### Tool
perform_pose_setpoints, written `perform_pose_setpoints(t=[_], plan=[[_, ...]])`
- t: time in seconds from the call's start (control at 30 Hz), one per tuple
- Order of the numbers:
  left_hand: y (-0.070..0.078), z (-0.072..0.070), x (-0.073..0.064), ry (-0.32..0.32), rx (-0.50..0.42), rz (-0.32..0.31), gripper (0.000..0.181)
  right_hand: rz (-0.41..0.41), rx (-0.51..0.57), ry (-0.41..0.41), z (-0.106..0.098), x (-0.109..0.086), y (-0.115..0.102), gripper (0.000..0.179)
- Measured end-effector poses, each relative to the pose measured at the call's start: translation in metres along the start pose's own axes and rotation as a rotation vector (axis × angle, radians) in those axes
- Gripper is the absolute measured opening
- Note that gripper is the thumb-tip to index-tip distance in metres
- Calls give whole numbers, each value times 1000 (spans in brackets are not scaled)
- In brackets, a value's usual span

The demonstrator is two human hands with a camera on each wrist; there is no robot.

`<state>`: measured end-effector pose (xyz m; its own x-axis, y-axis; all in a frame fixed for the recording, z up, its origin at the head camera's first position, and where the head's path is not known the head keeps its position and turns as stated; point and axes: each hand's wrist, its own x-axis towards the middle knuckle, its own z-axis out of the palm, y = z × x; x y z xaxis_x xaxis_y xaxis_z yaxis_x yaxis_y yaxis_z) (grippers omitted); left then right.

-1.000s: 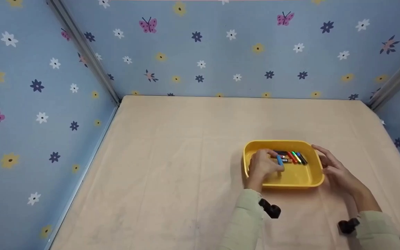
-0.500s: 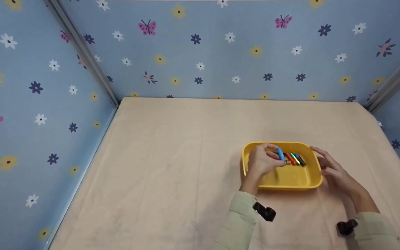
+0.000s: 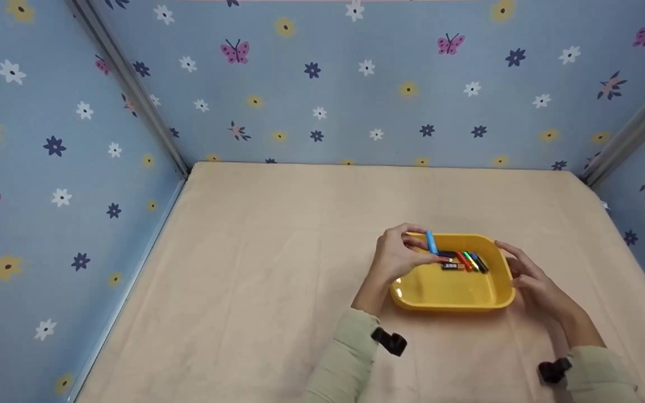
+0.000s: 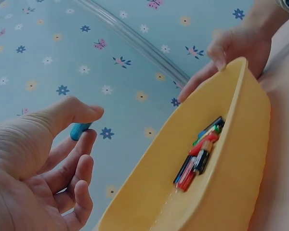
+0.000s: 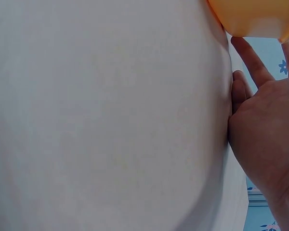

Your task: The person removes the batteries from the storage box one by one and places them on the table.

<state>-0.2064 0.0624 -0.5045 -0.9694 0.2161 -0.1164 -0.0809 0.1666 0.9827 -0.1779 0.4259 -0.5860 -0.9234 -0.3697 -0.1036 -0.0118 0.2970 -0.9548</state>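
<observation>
Though beyond right wrist view, cylinder (image 3: 431, 242) in left hand's (image 3: 392, 256) pinch, right hand (image 3: 540, 281) outspread against box (image 3: 451, 292).

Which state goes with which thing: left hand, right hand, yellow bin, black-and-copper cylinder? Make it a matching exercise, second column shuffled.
Things:
1. Left hand
2. Right hand
3. Yellow bin
4. Black-and-copper cylinder

States:
A. Stands on the beige surface
B. Lies inside with other small cylinders
C. Pinches a blue cylinder
D. Fingertips touch the bin's right end

Pairs: 1-C, 2-D, 3-A, 4-B
</observation>
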Motion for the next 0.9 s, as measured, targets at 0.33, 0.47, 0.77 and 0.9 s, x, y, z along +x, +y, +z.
perform_pose_setpoints(t=[0.33, 0.47, 0.77, 0.9], plan=[[-12, -45, -3, -6, 67, 32, 51, 7, 7, -7, -1, -1, -1, 85], [-16, -63, -6, 6, 107, 34, 51, 9, 1, -4, -1, -1, 0, 85], [-21, -97, -12, 10, 176, 105, 52, 26, 26, 9, 1, -3, -2, 87], [-18, -116, -13, 20, 196, 139, 52, 25, 20, 10, 2, -1, -3, 87]])
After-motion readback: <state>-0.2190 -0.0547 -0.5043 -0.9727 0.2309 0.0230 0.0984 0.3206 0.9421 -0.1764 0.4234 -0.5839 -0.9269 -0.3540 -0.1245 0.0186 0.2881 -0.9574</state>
